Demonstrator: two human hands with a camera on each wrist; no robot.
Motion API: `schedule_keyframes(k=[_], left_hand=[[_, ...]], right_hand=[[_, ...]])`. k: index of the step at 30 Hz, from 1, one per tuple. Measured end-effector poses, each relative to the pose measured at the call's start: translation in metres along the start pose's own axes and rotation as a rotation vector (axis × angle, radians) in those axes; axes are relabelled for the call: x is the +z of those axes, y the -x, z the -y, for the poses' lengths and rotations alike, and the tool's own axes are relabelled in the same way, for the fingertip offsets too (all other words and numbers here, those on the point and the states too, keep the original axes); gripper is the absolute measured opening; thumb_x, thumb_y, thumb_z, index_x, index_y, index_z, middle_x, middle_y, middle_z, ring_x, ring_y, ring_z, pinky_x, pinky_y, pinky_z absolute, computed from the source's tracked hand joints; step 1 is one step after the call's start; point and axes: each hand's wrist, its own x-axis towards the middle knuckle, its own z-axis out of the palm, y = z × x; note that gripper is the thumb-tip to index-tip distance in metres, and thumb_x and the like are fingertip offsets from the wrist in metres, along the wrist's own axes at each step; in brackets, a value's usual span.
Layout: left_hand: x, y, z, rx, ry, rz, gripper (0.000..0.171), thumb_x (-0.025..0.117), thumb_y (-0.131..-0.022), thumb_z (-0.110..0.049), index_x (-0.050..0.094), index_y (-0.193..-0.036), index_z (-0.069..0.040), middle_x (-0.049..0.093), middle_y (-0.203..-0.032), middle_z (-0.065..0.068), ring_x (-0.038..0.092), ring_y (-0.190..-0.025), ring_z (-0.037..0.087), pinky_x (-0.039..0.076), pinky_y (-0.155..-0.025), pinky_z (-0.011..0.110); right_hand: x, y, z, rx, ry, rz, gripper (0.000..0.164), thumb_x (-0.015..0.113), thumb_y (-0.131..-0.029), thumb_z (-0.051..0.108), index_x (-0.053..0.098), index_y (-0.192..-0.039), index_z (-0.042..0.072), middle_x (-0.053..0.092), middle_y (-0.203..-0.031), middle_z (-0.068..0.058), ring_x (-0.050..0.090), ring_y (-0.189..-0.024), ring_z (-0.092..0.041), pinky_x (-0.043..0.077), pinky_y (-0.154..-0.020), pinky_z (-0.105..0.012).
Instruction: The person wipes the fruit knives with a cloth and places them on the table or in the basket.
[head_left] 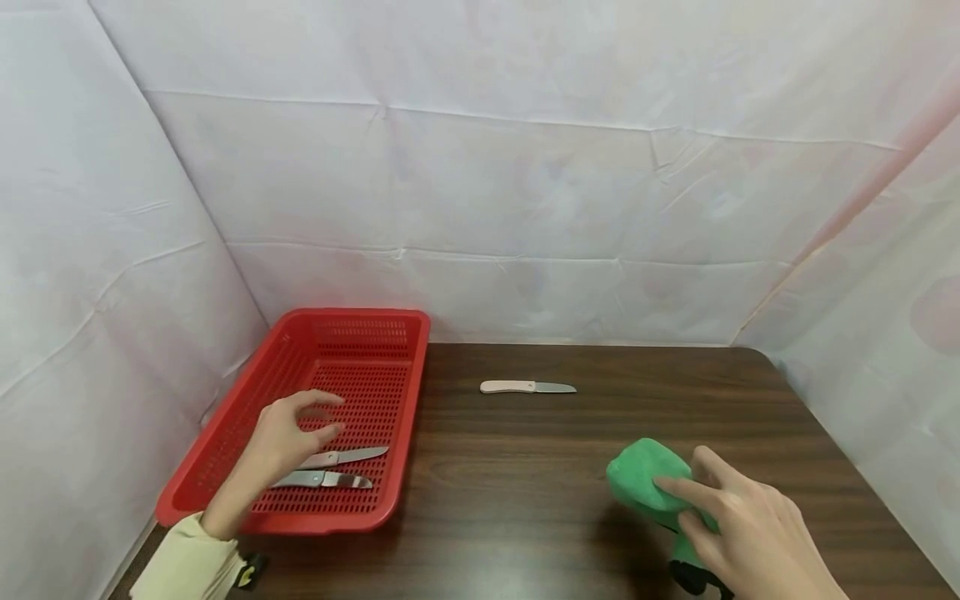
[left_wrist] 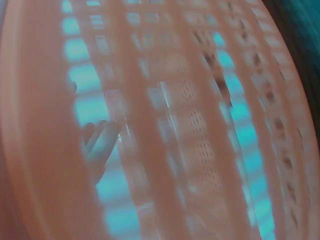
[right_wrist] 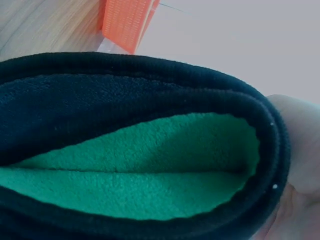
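Note:
My left hand (head_left: 281,437) hovers over the red plastic basket (head_left: 408,417), thumb and fingers spread apart with nothing between them. Just below it in the basket lie a pale-handled knife (head_left: 363,454) and a grey-handled knife (head_left: 303,479), handles partly hidden behind the hand. The left wrist view looks through slats of the basket wall, blurred, with fingers (left_wrist: 102,145) beyond. On the right, my right hand (head_left: 750,517) grips a folded green cloth (head_left: 645,475) above the table. Close up, the right wrist view shows the cloth's black border (right_wrist: 200,102) and green fleecy side.
A small knife with a cream handle (head_left: 507,387) lies at the back middle of the dark wooden table (head_left: 525,475), blade pointing right. White patterned sheets (head_left: 510,183) hang behind and on both sides, close to the table's edges. The basket stands at the table's left edge.

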Motion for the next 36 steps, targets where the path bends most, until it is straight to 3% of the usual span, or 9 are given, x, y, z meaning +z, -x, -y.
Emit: schedule_keyframes(k=[3, 5, 9, 14, 22, 30, 36], left_hand=[[0.009, -0.003, -0.014, 0.02, 0.064, -0.025, 0.034, 0.072, -0.073, -0.022, 0.06, -0.104, -0.02, 0.064, -0.094, 0.005, 0.062, -0.072, 0.016, 0.048, -0.054, 0.027], [0.016, -0.006, -0.024, 0.039, 0.104, -0.041, 0.034, 0.073, -0.072, -0.024, 0.06, -0.103, -0.023, 0.063, -0.095, 0.003, 0.063, -0.066, 0.014, 0.049, -0.054, 0.026], [0.029, -0.013, -0.045, 0.056, 0.194, -0.029, 0.035, 0.073, -0.071, -0.025, 0.059, -0.103, -0.025, 0.063, -0.096, 0.002, 0.063, -0.063, 0.012, 0.05, -0.053, 0.026], [0.043, -0.021, -0.066, 0.055, 0.272, 0.006, 0.036, 0.073, -0.071, -0.024, 0.059, -0.104, -0.023, 0.061, -0.101, 0.008, 0.063, -0.065, 0.013, 0.051, -0.054, 0.027], [0.065, -0.027, -0.092, -0.013, 0.235, -0.027, 0.034, 0.076, -0.067, -0.021, 0.061, -0.096, -0.029, 0.062, -0.092, -0.003, 0.059, -0.081, 0.014, 0.049, -0.057, 0.028], [0.093, -0.034, -0.114, 0.058, 0.238, -0.078, 0.032, 0.077, -0.064, -0.017, 0.063, -0.092, -0.025, 0.062, -0.09, -0.008, 0.059, -0.081, 0.013, 0.048, -0.061, 0.029], [0.116, -0.043, -0.124, 0.081, 0.237, -0.117, 0.03, 0.076, -0.064, -0.017, 0.064, -0.091, -0.021, 0.063, -0.084, -0.004, 0.059, -0.078, 0.015, 0.046, -0.064, 0.029]], right_hand=[[0.002, -0.001, -0.003, -0.009, -0.014, -0.008, 0.013, 0.057, -0.077, 0.022, 0.069, -0.084, 0.022, 0.033, -0.079, 0.015, 0.019, -0.048, 0.007, 0.014, -0.04, -0.007], [0.002, -0.002, -0.004, -0.016, -0.024, -0.014, 0.02, 0.061, -0.068, 0.013, 0.069, -0.084, 0.021, 0.035, -0.08, 0.014, 0.019, -0.047, 0.007, 0.013, -0.04, -0.006], [0.004, -0.004, -0.006, -0.022, -0.029, -0.01, 0.02, 0.062, -0.067, 0.012, 0.07, -0.084, 0.019, 0.035, -0.08, 0.013, 0.018, -0.047, 0.007, 0.013, -0.04, -0.006], [0.006, -0.008, -0.006, 0.006, -0.013, 0.003, 0.032, 0.063, -0.057, 0.004, 0.07, -0.083, 0.02, 0.032, -0.077, 0.015, 0.014, -0.046, 0.006, 0.012, -0.038, -0.008], [0.008, -0.012, -0.007, 0.019, -0.012, 0.0, 0.032, 0.061, -0.058, 0.004, 0.07, -0.085, 0.02, 0.033, -0.077, 0.016, 0.012, -0.046, 0.006, 0.013, -0.037, -0.009], [0.012, -0.013, -0.011, 0.026, -0.002, 0.016, 0.032, 0.062, -0.058, 0.004, 0.069, -0.084, 0.02, 0.032, -0.077, 0.015, 0.016, -0.045, 0.005, 0.016, -0.037, -0.012], [0.014, -0.012, -0.014, 0.052, 0.023, 0.023, 0.033, 0.06, -0.058, 0.004, 0.07, -0.085, 0.021, 0.031, -0.078, 0.014, 0.012, -0.045, 0.005, 0.014, -0.037, -0.013]])
